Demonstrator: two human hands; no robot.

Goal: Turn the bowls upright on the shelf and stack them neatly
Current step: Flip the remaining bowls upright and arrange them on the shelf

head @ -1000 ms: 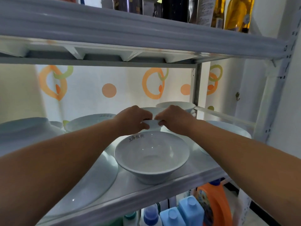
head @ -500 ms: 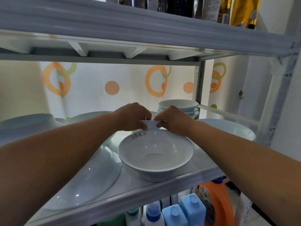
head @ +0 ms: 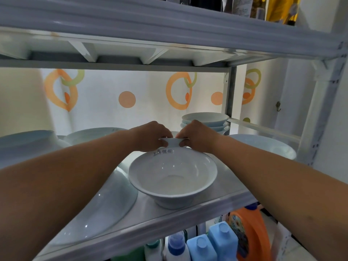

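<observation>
Small bowl (head: 171, 143) pinched by fingers (head: 163, 139)

Small bowl (head: 171, 143) lowered to big bowl (head: 172, 178) rim.

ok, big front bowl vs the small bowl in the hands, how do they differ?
The big front bowl rests free on the shelf; the small bowl is pinched between the left hand and right hand. The big front bowl is far wider. It shows fully; the small bowl is mostly hidden. Both are white.

Detergent btls (head: 224, 240) below; maybe oil (head: 280, 10) above.
</observation>
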